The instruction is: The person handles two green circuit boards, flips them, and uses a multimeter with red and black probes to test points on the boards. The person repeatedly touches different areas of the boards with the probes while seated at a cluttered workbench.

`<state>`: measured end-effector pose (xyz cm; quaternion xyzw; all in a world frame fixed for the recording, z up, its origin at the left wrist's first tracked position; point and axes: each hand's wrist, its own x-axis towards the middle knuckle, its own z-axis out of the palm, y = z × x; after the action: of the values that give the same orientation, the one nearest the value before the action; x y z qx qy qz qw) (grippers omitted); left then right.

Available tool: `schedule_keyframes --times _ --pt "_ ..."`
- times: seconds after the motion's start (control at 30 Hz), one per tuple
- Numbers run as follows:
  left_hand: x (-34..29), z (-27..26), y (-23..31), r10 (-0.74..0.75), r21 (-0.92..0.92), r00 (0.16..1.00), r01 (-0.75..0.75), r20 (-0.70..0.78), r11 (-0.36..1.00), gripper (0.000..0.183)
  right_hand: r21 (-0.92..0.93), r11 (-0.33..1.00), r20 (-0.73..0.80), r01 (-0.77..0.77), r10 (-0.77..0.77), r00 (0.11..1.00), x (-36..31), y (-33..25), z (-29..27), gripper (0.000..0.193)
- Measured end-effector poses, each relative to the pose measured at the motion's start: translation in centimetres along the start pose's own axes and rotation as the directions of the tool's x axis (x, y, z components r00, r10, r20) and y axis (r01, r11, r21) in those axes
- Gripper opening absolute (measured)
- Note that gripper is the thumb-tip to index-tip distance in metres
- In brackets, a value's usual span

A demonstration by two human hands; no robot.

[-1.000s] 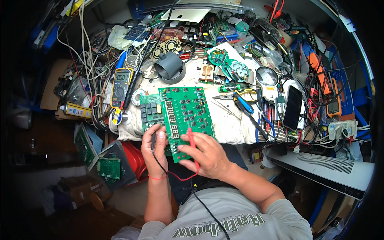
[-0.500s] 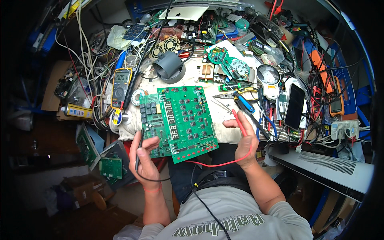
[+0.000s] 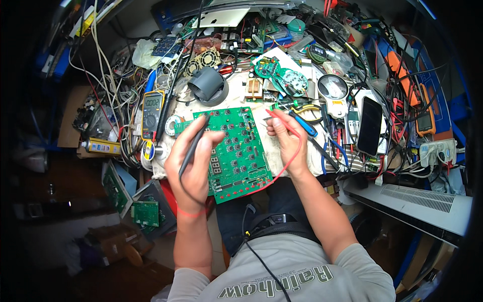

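Observation:
A green circuit board (image 3: 240,166) with push buttons and digit displays lies at the table's near edge, overlapping a second green board mostly hidden by my left hand (image 3: 193,163). That hand is closed around a black test probe (image 3: 189,153), its tip over the board's upper left corner. To the right of the board, my right hand (image 3: 291,143) grips a red test probe (image 3: 279,120) pointing up and left, apart from the board. Its red lead runs down across the board's lower edge. At the left stands a yellow multimeter (image 3: 151,115) with a lit display.
Behind the boards sit a grey cylinder (image 3: 205,85) and round green boards (image 3: 293,82). Pliers (image 3: 308,114), a magnifier (image 3: 333,88) and a black phone (image 3: 370,126) lie to the right. Tangled cables and electronics crowd the back and sides.
Both hands have moved up and away from me with their probes. My left hand now covers part of the boards. The multimeter's reading has shifted slightly.

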<state>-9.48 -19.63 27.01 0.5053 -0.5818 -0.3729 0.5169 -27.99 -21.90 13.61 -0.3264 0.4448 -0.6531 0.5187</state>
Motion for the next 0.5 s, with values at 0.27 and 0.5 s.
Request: schedule_keyframes --times 0.27,0.5 --pt "6.8 2.6 -4.1 0.036 0.282 0.947 -0.131 0.318 0.95 0.025 -0.115 0.991 0.03 -0.067 0.071 0.997 1.9 1.2 0.6 0.05" --pt "6.9 2.9 -6.4 -0.079 0.274 0.923 -0.029 0.376 0.961 0.024 -0.218 0.976 0.103 0.015 0.007 0.995 3.5 1.3 0.1 0.046"
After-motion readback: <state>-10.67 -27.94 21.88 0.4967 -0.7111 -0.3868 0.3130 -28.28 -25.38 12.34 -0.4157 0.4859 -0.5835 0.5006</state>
